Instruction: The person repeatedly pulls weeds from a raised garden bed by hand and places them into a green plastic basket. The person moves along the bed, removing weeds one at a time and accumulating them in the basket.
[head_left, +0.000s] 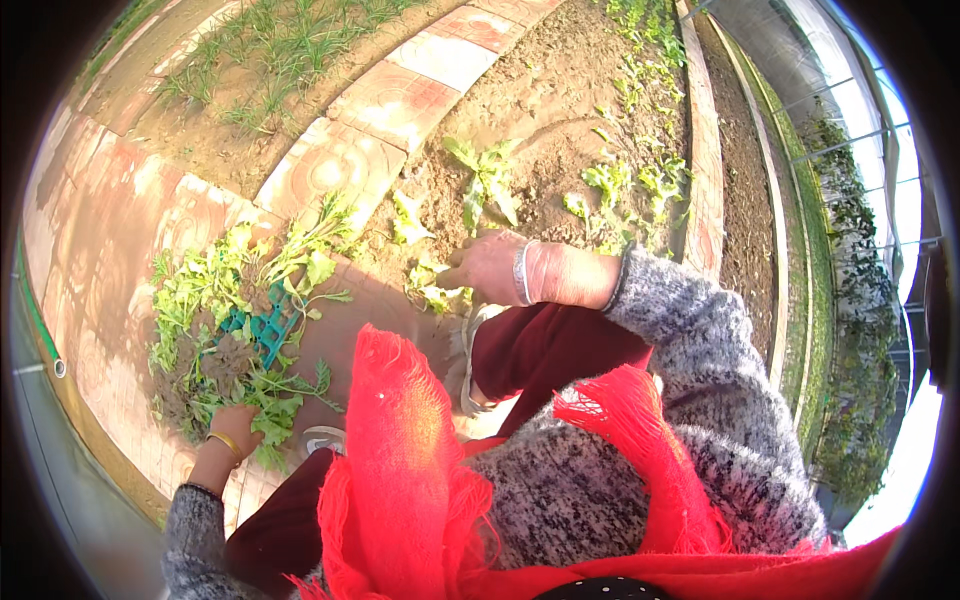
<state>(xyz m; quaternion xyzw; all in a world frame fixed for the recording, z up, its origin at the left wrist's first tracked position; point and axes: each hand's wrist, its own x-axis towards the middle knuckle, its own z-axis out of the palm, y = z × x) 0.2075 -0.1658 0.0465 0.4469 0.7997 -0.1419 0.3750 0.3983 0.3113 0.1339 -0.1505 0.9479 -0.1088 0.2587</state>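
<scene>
My right hand (486, 264), with a silver bracelet at the wrist, reaches down to the soil at the bed's near edge. Its fingers touch a small leafy green plant (433, 286); the fingertips are partly hidden, so any grip is unclear. Just beyond it grows a larger leafy plant (486, 180), with a pale-leaved seedling (409, 217) to its left. My left hand (236, 429), below a yellow bangle, rests at the near edge of a heap of uprooted greens (202, 277). Soil clumps (231, 360) cling to their roots. Under the heap lies a green plastic crate (274, 324), mostly covered.
Patterned paving tiles (334, 161) border the soil bed (555, 112). Rows of small greens (649, 45) run along its right side beside a narrow kerb (701, 150). Grassy plants (277, 52) grow at upper left. A red fringed scarf (405, 420) hangs between my arms.
</scene>
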